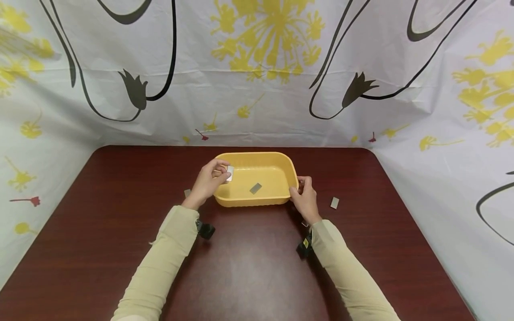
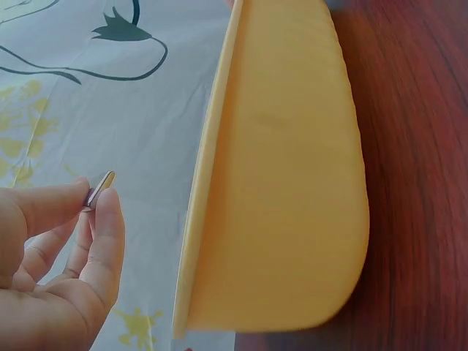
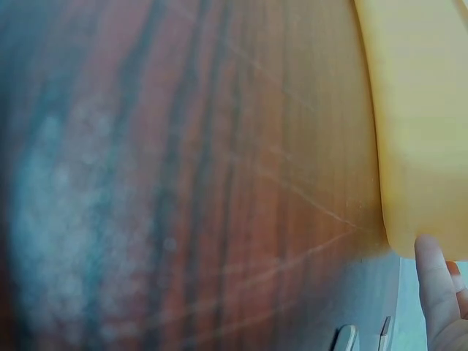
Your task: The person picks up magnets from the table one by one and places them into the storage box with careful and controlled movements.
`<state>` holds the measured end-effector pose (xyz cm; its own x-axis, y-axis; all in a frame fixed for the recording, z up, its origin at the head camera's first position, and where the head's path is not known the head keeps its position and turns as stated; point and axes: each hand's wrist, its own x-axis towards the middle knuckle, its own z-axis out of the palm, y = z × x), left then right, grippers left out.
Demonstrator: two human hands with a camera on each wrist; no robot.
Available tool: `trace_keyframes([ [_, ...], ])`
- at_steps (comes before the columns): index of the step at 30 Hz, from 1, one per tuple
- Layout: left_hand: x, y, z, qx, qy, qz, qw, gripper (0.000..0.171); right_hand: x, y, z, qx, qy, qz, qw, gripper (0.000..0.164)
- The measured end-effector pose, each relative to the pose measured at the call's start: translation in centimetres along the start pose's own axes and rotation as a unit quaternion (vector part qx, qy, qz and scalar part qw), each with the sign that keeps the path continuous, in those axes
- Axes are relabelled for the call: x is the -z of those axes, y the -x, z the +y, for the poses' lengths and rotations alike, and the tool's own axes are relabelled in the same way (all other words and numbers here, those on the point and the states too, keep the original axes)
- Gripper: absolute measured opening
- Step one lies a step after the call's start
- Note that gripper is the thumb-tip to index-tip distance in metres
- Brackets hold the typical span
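Observation:
Between thumb and fingers, my left hand (image 1: 209, 180) pinches a small flat silvery rectangular piece (image 1: 230, 173) over the left end of a yellow plastic tray (image 1: 257, 202). The left wrist view shows that piece (image 2: 100, 191) nearly edge-on, above the tray's rim (image 2: 196, 219). A similar grey piece (image 1: 255, 188) lies on the tray's floor. My right hand (image 1: 307, 201) grips the tray at its near right corner, thumb at the rim and fingers round the outer side. One finger (image 3: 433, 281) shows against the tray's wall in the right wrist view.
More small flat pieces lie on the dark red-brown table (image 1: 257, 267): one piece (image 1: 335, 203) right of the tray, another (image 1: 187, 193) beside the left wrist, and one (image 1: 304, 223) partly hidden by the right wrist. A patterned white cloth (image 1: 257, 111) hangs behind the table and along its sides.

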<state>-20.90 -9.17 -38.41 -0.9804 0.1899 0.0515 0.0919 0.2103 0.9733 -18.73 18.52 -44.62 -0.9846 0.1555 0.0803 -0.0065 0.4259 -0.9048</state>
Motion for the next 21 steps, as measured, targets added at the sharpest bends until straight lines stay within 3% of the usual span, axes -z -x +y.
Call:
trace_keyframes([
  [11, -1.8, -1.2, -0.9, 0.028, -0.003, -0.005, 0.9996, 0.029, 0.0, -0.1, 0.0, -0.008, -0.002, 0.003, 1.0, 0.034],
  [15, -2.3, -1.4, -1.0, 0.024, -0.004, -0.009, 0.9997, 0.029, 0.0, -0.1, 0.0, -0.008, -0.003, 0.004, 1.0, 0.035],
  [21, -2.8, -1.6, -0.7, 0.027, -0.036, -0.017, 0.9988, 0.028, -0.1, -0.1, -0.1, -0.008, -0.006, 0.002, 1.0, 0.035],
])
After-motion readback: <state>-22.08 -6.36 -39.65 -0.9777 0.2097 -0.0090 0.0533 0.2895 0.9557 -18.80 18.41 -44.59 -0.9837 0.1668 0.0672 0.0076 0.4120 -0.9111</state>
